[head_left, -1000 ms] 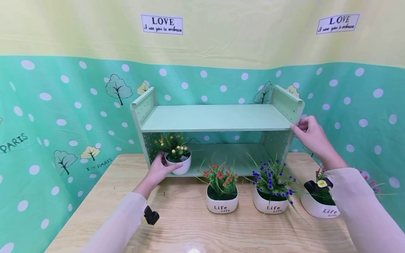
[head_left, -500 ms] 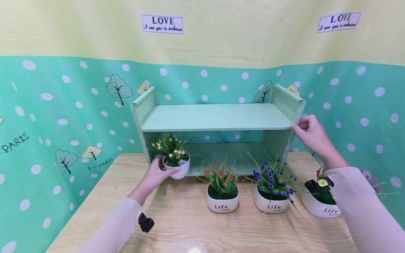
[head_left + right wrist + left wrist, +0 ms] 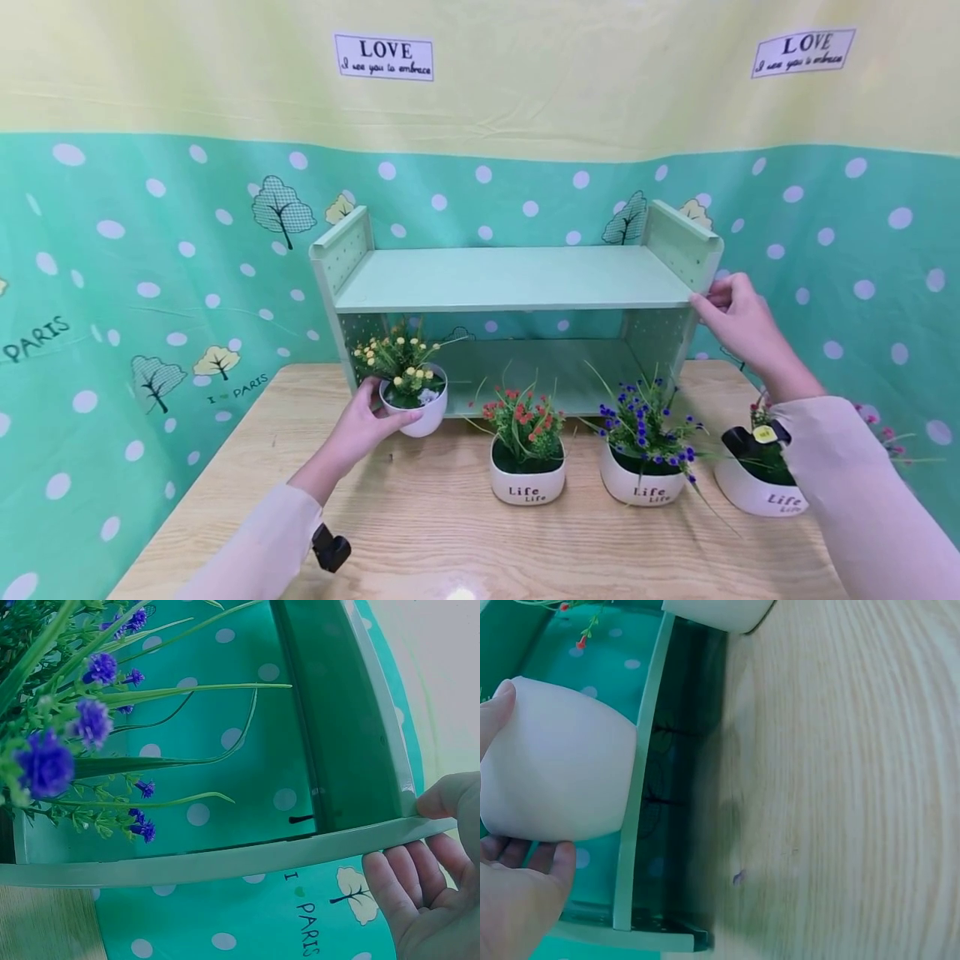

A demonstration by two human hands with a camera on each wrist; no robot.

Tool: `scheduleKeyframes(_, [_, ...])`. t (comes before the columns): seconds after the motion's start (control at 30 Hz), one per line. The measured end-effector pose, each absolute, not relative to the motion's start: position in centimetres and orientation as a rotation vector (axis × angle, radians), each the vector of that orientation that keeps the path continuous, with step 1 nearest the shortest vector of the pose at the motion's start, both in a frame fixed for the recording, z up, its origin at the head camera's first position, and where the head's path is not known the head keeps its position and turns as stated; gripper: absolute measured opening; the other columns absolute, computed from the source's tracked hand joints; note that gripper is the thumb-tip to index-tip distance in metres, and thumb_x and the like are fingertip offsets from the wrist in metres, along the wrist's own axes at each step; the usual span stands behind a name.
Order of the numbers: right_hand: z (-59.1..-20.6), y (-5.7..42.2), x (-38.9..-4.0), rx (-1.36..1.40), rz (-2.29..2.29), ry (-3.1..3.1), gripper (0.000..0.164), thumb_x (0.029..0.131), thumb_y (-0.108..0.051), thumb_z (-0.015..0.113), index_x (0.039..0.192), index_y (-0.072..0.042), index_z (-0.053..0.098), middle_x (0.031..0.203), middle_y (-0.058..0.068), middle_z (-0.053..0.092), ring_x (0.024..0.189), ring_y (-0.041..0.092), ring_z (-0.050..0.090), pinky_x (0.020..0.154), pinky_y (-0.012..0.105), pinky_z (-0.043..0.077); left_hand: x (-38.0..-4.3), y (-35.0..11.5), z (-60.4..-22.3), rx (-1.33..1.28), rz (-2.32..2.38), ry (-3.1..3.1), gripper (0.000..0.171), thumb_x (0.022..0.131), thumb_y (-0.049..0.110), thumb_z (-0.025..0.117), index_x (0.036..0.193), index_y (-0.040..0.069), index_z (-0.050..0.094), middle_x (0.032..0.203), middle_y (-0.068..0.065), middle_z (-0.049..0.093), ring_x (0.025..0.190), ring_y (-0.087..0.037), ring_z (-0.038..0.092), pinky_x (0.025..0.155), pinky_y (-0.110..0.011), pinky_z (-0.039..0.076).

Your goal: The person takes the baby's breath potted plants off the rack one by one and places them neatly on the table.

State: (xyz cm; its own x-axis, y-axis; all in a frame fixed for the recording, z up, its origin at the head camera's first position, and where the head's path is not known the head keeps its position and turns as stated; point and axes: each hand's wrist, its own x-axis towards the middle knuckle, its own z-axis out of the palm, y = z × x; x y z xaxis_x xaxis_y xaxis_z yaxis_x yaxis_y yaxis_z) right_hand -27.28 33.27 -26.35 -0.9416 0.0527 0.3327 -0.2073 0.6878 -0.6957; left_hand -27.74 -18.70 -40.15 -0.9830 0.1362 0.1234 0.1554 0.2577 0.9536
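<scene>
My left hand [image 3: 354,433] holds a white pot [image 3: 422,419] of artificial yellow flowers [image 3: 405,354], thumb in front and fingers round its far side. The pot is in front of the lower left part of a pale green two-tier shelf [image 3: 510,279]. In the left wrist view, the pot [image 3: 559,765] appears above the lower board's front edge, between thumb and fingers. My right hand [image 3: 742,325] pinches the front edge of the shelf's right side panel. The right wrist view shows thumb and fingers on either side of that panel [image 3: 225,859].
On the wooden table [image 3: 420,533], before the shelf, stand white pots with red flowers [image 3: 527,483], blue-purple flowers [image 3: 641,487] and pink flowers [image 3: 753,492], the last partly behind my right sleeve. A patterned curtain [image 3: 187,292] hangs behind.
My left hand has drawn the yellow-flower pot forward, down and slightly left, out from beneath the upper board. My right hand stays on the side panel.
</scene>
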Motion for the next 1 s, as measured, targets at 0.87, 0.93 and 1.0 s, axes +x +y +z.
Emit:
scheduleKeyframes(0.87, [-26.4,33.4,-27.5,0.128,1.138,-2.57,0.056,0.106,-0.041,0.045,0.131,0.006,0.032,0.127,0.027,0.048,0.108,0.031,0.052,0.071,0.02,0.047,-24.3,-19.7,-43.0,-0.275,-1.834,-2.557,0.09,0.077,0.021,0.088,0.147,0.001,0.035,0.145,-0.023,0.046,0.135,-0.038,0.043,0.113,-0.048,0.033])
scheduleKeyframes(0.93, [-26.5,33.4,-27.5,0.132,1.14,-2.568,0.055,0.106,-0.04,0.045,0.131,0.007,0.032,0.127,0.027,0.048,0.108,0.031,0.052,0.071,0.02,0.047,-24.0,-19.6,-43.4,-0.274,-1.838,-2.556,0.091,0.076,0.02,0.089,0.147,0.001,0.035,0.144,-0.022,0.046,0.135,-0.038,0.043,0.113,-0.048,0.034])
scheduleKeyframes(1.0, [-26.5,33.3,-27.5,0.133,1.137,-2.568,0.055,0.106,-0.04,0.045,0.131,0.007,0.032,0.128,0.028,0.048,0.108,0.032,0.052,0.071,0.019,0.047,-23.8,-19.5,-43.8,-0.263,-1.836,-2.558,0.092,0.075,0.02,0.089,0.147,0.001,0.035,0.145,-0.022,0.046,0.136,-0.038,0.042,0.112,-0.047,0.034])
